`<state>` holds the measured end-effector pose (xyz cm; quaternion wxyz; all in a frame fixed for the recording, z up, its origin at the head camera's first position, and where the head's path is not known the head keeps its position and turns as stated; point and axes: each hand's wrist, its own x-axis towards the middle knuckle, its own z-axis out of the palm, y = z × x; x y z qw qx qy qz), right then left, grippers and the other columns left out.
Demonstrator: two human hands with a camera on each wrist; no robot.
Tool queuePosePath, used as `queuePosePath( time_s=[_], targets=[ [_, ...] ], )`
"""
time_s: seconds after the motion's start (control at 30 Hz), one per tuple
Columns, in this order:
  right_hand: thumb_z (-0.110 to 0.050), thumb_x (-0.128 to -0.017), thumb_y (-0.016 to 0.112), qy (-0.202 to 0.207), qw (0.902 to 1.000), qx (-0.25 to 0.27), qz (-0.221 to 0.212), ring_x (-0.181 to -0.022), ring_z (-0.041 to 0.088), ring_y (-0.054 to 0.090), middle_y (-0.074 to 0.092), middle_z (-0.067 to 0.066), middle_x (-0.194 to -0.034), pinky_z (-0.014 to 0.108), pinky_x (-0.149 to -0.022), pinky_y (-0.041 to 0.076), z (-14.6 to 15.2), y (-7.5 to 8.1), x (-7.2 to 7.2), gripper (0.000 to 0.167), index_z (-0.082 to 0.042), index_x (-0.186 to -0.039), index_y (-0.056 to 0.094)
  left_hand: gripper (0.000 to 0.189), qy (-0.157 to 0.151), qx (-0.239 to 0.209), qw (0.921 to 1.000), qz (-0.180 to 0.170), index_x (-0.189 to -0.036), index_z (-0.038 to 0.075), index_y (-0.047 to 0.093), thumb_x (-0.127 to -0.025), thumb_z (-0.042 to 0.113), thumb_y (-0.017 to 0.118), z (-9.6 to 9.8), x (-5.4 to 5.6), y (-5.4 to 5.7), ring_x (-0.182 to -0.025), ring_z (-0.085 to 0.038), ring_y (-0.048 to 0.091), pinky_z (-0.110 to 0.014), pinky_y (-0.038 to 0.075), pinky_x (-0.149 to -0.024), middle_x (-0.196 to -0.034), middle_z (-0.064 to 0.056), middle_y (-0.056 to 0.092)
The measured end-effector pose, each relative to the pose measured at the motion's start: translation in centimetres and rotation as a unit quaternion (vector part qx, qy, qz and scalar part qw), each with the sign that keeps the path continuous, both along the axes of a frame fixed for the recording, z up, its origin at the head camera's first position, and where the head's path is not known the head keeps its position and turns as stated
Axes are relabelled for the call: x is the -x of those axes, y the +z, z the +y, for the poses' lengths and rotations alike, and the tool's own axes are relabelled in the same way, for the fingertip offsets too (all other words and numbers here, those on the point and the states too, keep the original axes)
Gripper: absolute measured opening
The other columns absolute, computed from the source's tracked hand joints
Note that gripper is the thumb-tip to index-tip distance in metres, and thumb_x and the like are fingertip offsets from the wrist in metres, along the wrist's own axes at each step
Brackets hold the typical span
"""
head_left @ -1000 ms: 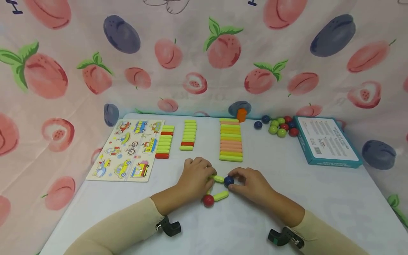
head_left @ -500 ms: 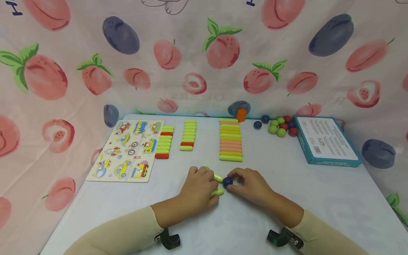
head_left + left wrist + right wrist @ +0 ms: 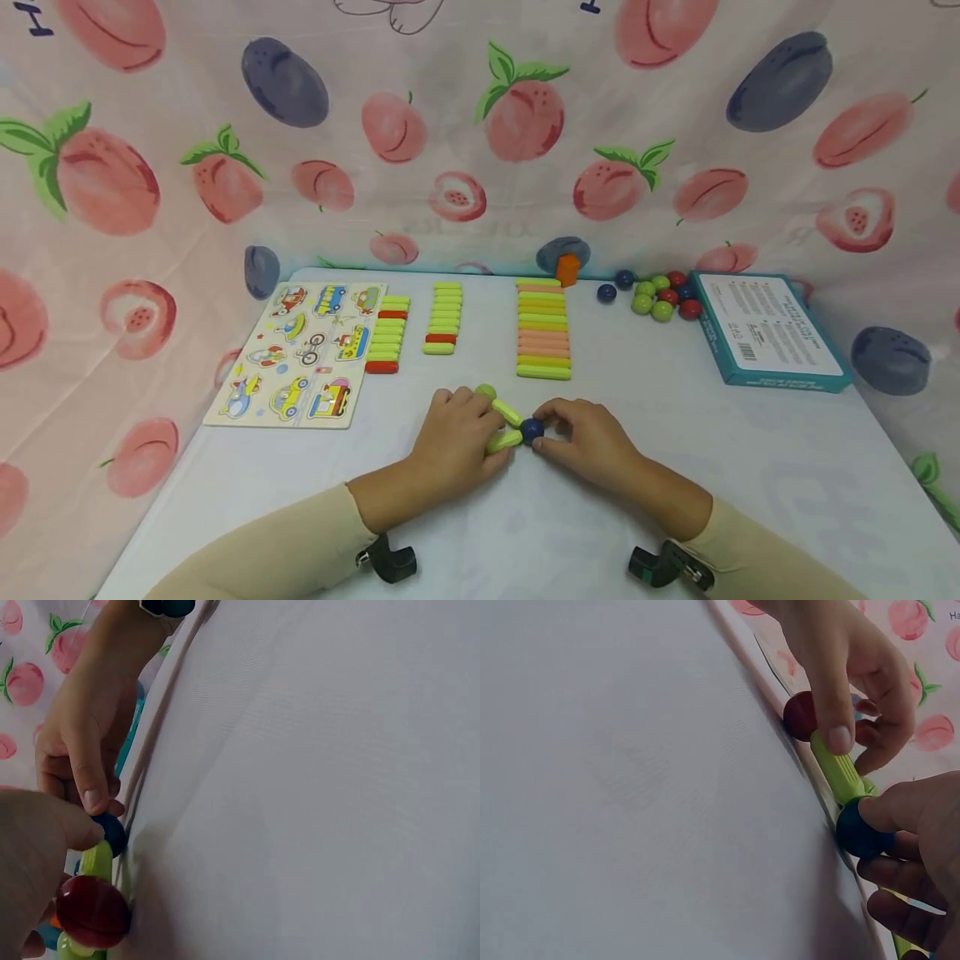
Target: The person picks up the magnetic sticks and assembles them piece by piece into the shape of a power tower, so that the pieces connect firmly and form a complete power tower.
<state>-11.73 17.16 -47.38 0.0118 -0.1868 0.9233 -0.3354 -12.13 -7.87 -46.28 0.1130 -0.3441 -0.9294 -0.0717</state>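
My right hand [image 3: 596,440] pinches a dark blue ball [image 3: 532,430] between thumb and fingers. My left hand [image 3: 456,437] holds a light green stick [image 3: 504,442], thumb along its side; the stick's right end meets the blue ball. A second green stick [image 3: 507,412] runs from the blue ball up to a green ball [image 3: 486,391] beyond the left fingers. In the left wrist view, a red ball [image 3: 93,911] sits at the other end of the held stick. From the head view the left hand hides that red ball and whatever else lies beneath the palm.
Behind the hands lie rows of green and red sticks [image 3: 442,318] and green, yellow and pink sticks [image 3: 543,329]. A picture puzzle board [image 3: 298,354] is at left. Several loose balls [image 3: 662,311] rest beside a teal box [image 3: 776,333] at right. An orange piece [image 3: 568,270] stands at the back.
The left hand shifted down over the red ball, then brought the lower green stick up to the blue ball. The right hand kept its pinch, moving slightly left. The green ball came into sight.
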Motion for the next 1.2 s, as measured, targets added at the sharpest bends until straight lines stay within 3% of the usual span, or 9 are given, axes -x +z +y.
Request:
queuePosePath(
  time_s=[0.13,0.27,0.53,0.67,0.83,0.93,1.07,1.2],
  targets=[
    [-0.025,-0.088,0.089,-0.024,0.9994,-0.007,-0.023,-0.089,0.008,0.061,0.071,-0.015,-0.097,0.035,-0.08,0.052,0.0,0.1,-0.3,0.027,-0.022,-0.112,0.077,0.033,0.014,0.002,0.9995,-0.028,-0.103,0.025,0.07,-0.088,0.053,0.078,-1.3,-0.2,0.3,-0.085,-0.013,0.047,-0.035,0.034,-0.073,-0.09,0.01,0.057],
    [-0.027,-0.087,0.09,-0.056,0.9975,-0.019,-0.039,-0.087,0.008,0.059,0.07,-0.014,-0.094,0.035,-0.08,0.05,0.2,0.3,-1.0,0.026,-0.023,-0.11,0.077,0.031,0.025,-0.002,0.9988,-0.043,-0.103,0.024,0.073,-0.088,0.051,0.08,-2.5,-0.3,0.8,-0.084,-0.012,0.052,-0.035,0.035,-0.073,-0.082,0.013,0.06],
    [-0.029,-0.087,0.091,-0.07,0.9966,-0.028,-0.033,-0.084,0.007,0.06,0.072,-0.016,-0.092,0.034,-0.078,0.051,0.5,0.6,-2.3,0.027,-0.024,-0.108,0.077,0.025,0.005,-0.058,0.9956,-0.073,-0.104,0.023,0.079,-0.091,0.044,0.082,-2.8,0.7,0.7,-0.084,-0.01,0.058,-0.033,0.037,-0.073,-0.082,0.013,0.068],
    [-0.03,-0.086,0.092,-0.072,0.9968,-0.026,-0.025,-0.085,0.006,0.061,0.074,-0.017,-0.096,0.034,-0.078,0.053,0.8,0.3,-2.5,0.029,-0.024,-0.11,0.077,0.025,0.015,-0.079,0.9913,-0.104,-0.112,0.022,0.079,-0.096,0.04,0.077,-3.9,3.0,0.5,-0.095,-0.012,0.064,-0.035,0.044,-0.081,-0.099,0.011,0.076],
    [-0.035,-0.087,0.091,-0.063,0.9978,-0.014,-0.015,-0.087,0.005,0.062,0.075,-0.017,-0.1,0.034,-0.08,0.055,1.0,0.1,-2.1,0.032,-0.024,-0.113,0.077,0.028,0.099,-0.071,0.9907,-0.06,-0.127,0.019,0.077,-0.099,0.028,0.076,-6.6,7.7,0.7,-0.115,-0.024,0.066,-0.044,0.049,-0.097,-0.121,-0.001,0.074],
    [-0.036,-0.087,0.09,-0.058,0.9982,-0.014,-0.008,-0.087,0.004,0.062,0.075,-0.018,-0.101,0.033,-0.079,0.055,1.0,0.1,-2.0,0.032,-0.024,-0.113,0.077,0.029,0.116,-0.038,0.9914,-0.046,-0.128,0.018,0.077,-0.1,0.025,0.077,-7.6,9.9,0.3,-0.116,-0.027,0.065,-0.047,0.049,-0.101,-0.122,-0.004,0.073],
    [-0.034,-0.087,0.091,-0.058,0.9982,-0.015,-0.002,-0.086,0.004,0.062,0.075,-0.018,-0.1,0.033,-0.078,0.054,0.9,0.1,-2.0,0.029,-0.024,-0.111,0.077,0.033,0.116,0.001,0.9918,-0.055,-0.133,0.018,0.074,-0.1,0.025,0.076,-7.7,11.3,-0.6,-0.114,-0.026,0.062,-0.045,0.048,-0.1,-0.123,-0.003,0.071],
    [-0.03,-0.087,0.091,-0.057,0.9983,-0.012,0.006,-0.084,0.004,0.061,0.075,-0.018,-0.098,0.031,-0.076,0.054,0.7,0.2,-2.0,0.026,-0.024,-0.109,0.078,0.031,0.134,0.021,0.9896,-0.046,-0.131,0.017,0.074,-0.1,0.025,0.076,-7.4,11.4,-0.9,-0.104,-0.025,0.057,-0.041,0.045,-0.09,-0.114,-0.003,0.068]
  ],
)
